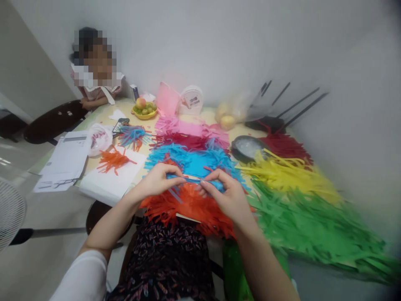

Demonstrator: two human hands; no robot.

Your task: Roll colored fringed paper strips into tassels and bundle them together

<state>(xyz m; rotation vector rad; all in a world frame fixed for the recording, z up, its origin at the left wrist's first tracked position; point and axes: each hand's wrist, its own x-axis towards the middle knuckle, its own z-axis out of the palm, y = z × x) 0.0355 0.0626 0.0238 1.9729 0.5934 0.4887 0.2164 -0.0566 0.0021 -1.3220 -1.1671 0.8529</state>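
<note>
My left hand (158, 180) and my right hand (226, 195) meet over the table's near edge, both pinching a thin blue paper strip (191, 179) stretched between their fingertips. Under them lies a heap of orange paper strips (184, 205). Just beyond is a heap of blue strips (194, 160). My lap in dark patterned cloth (171, 259) is below the hands.
Heaps of green strips (313, 225), yellow strips (288, 173), red strips (286, 146) and pink strips (188, 127) cover the table. A dark bowl (247, 147), a fruit bowl (144, 109), white paper sheets (67, 159) and a phone (120, 124) lie around. Another person (94, 75) sits at the far left corner.
</note>
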